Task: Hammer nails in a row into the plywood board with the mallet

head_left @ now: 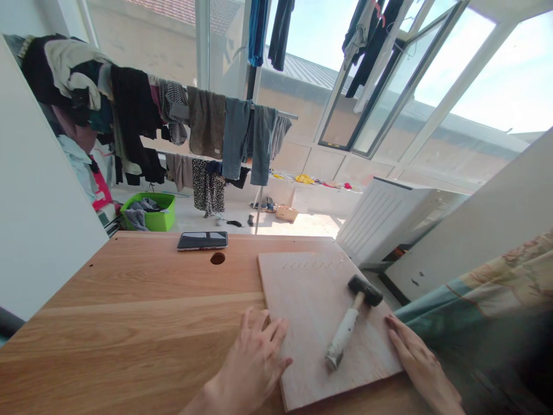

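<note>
A pale wooden board [302,323] lies at a slight angle on the table. My left hand [257,354] grips its left edge with bent fingers, the thumb reaching over the top face. On the opposite side, my right hand [421,363] holds the right edge, its fingers lying along it and its thumb hidden. Between the hands rests a mallet [345,334], its black head [365,290] pointing away from me and its worn, whitish handle toward me; neither hand touches it. Several small, thin nails [309,264] lie in a row near the board's far edge.
The wood-grain table [142,323] has a round hole [218,258], with a phone [202,240] beyond it. A curtain [484,288] hangs close to my right hand. Past the table stand a green basket [162,213], a rack of clothes [207,124] and a white ribbed cabinet [384,213].
</note>
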Motion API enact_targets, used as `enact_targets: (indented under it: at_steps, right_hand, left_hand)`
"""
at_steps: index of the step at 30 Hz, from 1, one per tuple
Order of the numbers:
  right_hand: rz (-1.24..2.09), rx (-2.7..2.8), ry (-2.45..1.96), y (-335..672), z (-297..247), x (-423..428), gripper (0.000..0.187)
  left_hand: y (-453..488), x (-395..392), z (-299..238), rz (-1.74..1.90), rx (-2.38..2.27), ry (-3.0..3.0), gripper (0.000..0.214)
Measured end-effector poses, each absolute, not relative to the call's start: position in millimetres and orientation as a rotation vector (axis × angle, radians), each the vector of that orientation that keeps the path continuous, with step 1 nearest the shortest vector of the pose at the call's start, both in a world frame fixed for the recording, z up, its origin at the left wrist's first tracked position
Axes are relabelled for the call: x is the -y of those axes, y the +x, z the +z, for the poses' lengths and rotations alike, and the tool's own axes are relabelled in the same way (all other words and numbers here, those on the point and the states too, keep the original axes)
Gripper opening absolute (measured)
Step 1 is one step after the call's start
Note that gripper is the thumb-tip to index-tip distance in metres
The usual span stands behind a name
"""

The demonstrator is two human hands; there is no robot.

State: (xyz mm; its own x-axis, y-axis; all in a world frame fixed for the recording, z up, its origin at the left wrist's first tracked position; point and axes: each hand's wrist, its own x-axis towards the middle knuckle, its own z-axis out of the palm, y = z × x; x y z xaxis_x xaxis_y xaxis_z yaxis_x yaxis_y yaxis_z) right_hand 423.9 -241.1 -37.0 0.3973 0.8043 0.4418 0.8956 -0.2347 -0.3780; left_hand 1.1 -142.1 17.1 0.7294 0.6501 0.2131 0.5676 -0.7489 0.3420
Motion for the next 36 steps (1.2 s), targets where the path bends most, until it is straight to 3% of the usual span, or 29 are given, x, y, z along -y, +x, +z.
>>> enact_targets:
  at_steps: [12,17,24,29,36]
  right_hand:
    - [0.082,1.66,-1.971,292.1,-49.6,237.1,0.048]
    - [0.057,1.898,-1.881,245.5,-42.0,232.3,0.043]
    - [-0.116,1.799,-1.908,205.6,43.5,160.2,0.035]
    - [-0.049,1.759,-1.676,176.9,124.4,68.9,0.035]
    - [0.125,1.807,-1.796,160.6,115.5,5.9,0.039]
  left_hand:
    - [-137.4,139.5,-5.5,0.884,-1.425,2.859,0.029]
    - [-192.0,129.5,-9.2,0.936,-1.61,2.835,0.041]
    - [-174.5,75.9,60.3,0.724,-1.686,2.351,0.044]
    - [-133.6,10.5,123.3,0.883,-1.537,2.276,0.044]
    - [-137.3,-23.0,104.2,0.525,-1.373,2.326,0.037]
